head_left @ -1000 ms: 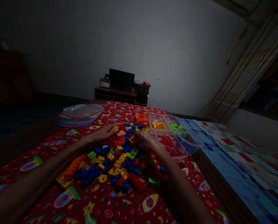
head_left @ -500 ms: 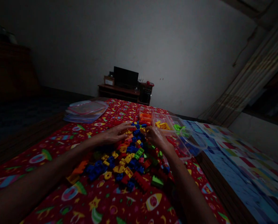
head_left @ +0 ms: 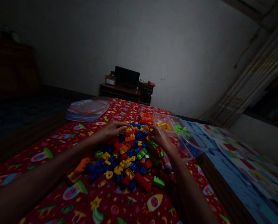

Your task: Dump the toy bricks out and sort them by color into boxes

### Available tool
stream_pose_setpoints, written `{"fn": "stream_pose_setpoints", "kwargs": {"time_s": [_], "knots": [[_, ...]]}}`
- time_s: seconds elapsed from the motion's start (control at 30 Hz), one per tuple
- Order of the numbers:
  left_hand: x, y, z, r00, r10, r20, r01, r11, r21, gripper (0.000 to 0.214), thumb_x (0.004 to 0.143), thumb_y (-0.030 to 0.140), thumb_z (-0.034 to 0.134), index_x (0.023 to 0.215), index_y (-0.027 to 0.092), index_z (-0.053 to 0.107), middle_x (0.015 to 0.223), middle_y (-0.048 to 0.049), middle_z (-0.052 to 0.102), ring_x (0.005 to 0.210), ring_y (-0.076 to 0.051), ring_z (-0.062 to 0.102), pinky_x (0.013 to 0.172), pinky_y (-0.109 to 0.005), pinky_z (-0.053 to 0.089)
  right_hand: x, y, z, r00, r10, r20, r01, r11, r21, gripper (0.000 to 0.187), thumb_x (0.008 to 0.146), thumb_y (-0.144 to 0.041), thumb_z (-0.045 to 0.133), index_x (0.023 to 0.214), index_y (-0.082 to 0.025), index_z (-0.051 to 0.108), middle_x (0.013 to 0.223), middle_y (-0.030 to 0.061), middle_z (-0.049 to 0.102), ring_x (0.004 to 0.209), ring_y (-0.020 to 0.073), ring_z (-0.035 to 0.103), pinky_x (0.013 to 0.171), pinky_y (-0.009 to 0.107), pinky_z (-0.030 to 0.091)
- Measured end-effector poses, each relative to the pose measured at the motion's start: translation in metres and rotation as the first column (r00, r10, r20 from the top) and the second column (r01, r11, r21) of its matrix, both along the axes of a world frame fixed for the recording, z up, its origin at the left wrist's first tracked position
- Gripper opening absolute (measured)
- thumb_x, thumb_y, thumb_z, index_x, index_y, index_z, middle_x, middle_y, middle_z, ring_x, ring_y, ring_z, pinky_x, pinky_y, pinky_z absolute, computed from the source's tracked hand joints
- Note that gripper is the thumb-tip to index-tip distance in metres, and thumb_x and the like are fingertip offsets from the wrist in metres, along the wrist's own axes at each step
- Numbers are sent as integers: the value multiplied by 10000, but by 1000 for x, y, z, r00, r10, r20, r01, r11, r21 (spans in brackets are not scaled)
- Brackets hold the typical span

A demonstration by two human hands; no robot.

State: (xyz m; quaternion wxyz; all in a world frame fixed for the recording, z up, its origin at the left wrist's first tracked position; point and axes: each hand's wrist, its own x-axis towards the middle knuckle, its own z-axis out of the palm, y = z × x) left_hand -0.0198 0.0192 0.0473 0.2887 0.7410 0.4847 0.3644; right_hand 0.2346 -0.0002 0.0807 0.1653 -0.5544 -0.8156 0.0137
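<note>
A heap of plastic toy building bricks (head_left: 129, 158) in blue, yellow, red, orange and green lies on the red patterned cloth (head_left: 111, 205). My left hand (head_left: 113, 130) is over the far left side of the heap, fingers stretched out and thumb apart, fingertips close to some yellow bricks. On the far right side, my right hand (head_left: 159, 136) has its fingers curled inward. A yellow toy brick (head_left: 146, 128) shows at its fingertips; dim light and the hand partly hide the grip. Clear plastic boxes beyond it hold orange bricks (head_left: 146, 117), yellow bricks (head_left: 163, 125) and green bricks (head_left: 179, 128).
Stacked clear lids (head_left: 88, 109) lie at the far left of the cloth. A round clear tub (head_left: 196, 144) stands right of the boxes, by a wooden edge (head_left: 220, 183) and a blue patterned sheet (head_left: 232, 180). A monitor (head_left: 127, 77) stands by the wall.
My left hand has drawn back slightly to the left, uncovering more bricks. My right hand has shifted a little to the right, the yellow brick at its fingertips moving with it.
</note>
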Motion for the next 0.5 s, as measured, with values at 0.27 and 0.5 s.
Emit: {"fn": "stream_pose_setpoints", "kwargs": {"time_s": [0.27, 0.5], "knots": [[-3, -6, 13, 987, 4, -159, 8, 997, 77, 644, 792, 624, 462, 1245, 208, 654, 1227, -44, 683, 1098, -284, 632, 938, -351, 493, 19, 14, 1, 978, -77, -195, 72, 997, -35, 204, 848, -187, 528, 836, -124, 723, 757, 68, 709, 627, 125, 588, 550, 212, 345], [-19, 8, 14, 964, 109, -243, -80, 989, 128, 604, 804, 558, 431, 1242, 206, 653, 1112, -36, 731, 1008, -273, 657, 917, -367, 498, 55, 29, -1, 941, -161, -299, 168, 986, 0, 256, 833, -222, 519, 691, -129, 711, 679, 63, 702, 602, 130, 607, 557, 207, 390]]}}
